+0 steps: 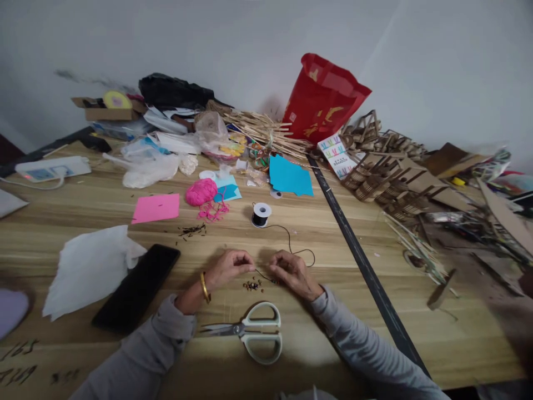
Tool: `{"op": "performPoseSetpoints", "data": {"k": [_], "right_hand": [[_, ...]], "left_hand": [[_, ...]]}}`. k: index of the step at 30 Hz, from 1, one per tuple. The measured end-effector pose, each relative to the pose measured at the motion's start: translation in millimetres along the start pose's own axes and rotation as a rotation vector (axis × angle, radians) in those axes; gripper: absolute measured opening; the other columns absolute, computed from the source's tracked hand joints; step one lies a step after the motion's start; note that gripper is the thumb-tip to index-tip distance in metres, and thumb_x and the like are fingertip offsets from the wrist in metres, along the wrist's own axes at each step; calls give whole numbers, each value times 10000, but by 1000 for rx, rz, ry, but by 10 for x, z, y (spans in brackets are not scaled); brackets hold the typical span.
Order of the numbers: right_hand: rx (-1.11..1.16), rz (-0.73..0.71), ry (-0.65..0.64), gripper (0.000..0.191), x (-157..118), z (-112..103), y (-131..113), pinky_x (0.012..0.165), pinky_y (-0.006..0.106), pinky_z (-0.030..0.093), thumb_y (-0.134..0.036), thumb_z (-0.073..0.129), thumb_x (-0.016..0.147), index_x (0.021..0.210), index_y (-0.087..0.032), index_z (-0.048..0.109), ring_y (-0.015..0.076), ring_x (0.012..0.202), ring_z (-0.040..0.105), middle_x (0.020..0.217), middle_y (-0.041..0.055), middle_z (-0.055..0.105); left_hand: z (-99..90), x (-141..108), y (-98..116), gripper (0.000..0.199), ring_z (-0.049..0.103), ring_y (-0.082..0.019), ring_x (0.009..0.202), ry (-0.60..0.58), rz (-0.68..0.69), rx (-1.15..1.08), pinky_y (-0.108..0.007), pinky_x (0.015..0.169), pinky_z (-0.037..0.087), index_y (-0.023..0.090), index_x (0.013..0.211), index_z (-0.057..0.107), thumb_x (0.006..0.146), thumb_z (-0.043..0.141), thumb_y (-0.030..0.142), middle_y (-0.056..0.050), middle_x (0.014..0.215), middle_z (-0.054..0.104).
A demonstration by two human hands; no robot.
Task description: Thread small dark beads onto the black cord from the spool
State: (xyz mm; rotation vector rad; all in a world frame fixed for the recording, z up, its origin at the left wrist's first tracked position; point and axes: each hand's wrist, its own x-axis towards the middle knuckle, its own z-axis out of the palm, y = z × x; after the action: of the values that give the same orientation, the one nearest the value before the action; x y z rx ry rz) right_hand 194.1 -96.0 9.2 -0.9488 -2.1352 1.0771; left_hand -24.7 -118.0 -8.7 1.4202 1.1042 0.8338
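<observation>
Near the middle of the wooden table, my left hand (231, 264) pinches the end of a thin black cord (263, 274). A short stretch of that cord runs across to my right hand (293, 272), whose closed fingers hold it with a few dark beads at the fingertips. From my right hand the cord loops back to a white spool (262, 214) wound with black cord. Small brown beads (252, 286) lie in a loose pile between and just below my hands. Closer to me, white-handled scissors (245, 331) lie flat, blades toward the left.
A black phone (136, 289) and white paper (89, 272) lie at left. Beyond are a pink card (155, 208), pink yarn (201, 192) and blue sheets (290, 175). A red bag (325, 100) stands at the back. Small woven baskets (375, 183) crowd the right, past a black strip (358, 250).
</observation>
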Motion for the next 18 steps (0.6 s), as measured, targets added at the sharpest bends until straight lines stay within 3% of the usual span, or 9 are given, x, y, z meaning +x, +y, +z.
{"op": "performPoseSetpoints", "data": {"k": [3, 7, 18], "right_hand": [[-28, -73, -27, 185, 45, 133, -37, 658, 237, 437, -315, 608, 801, 883, -152, 579, 143, 736, 563, 817, 45, 613], [-104, -161, -2, 137, 111, 260, -36, 661, 239, 426, -282, 630, 786, 831, -158, 593, 136, 692, 556, 748, 27, 617], [-133, -267, 59, 135, 117, 325, 23, 706, 271, 422, -284, 569, 835, 788, -159, 588, 161, 726, 565, 733, 49, 620]], "left_hand": [[3, -3, -11, 170, 519, -115, 605, 7, 7, 3, -223, 590, 402, 106, 706, 623, 703, 623, 276, -13, 649, 604], [5, -7, -6, 166, 527, -119, 608, 17, 6, 23, -223, 591, 407, 107, 702, 629, 706, 621, 272, -17, 646, 616], [9, -13, 13, 176, 545, -132, 632, 18, 3, 17, -239, 617, 419, 101, 698, 623, 699, 621, 277, -34, 670, 628]]}}
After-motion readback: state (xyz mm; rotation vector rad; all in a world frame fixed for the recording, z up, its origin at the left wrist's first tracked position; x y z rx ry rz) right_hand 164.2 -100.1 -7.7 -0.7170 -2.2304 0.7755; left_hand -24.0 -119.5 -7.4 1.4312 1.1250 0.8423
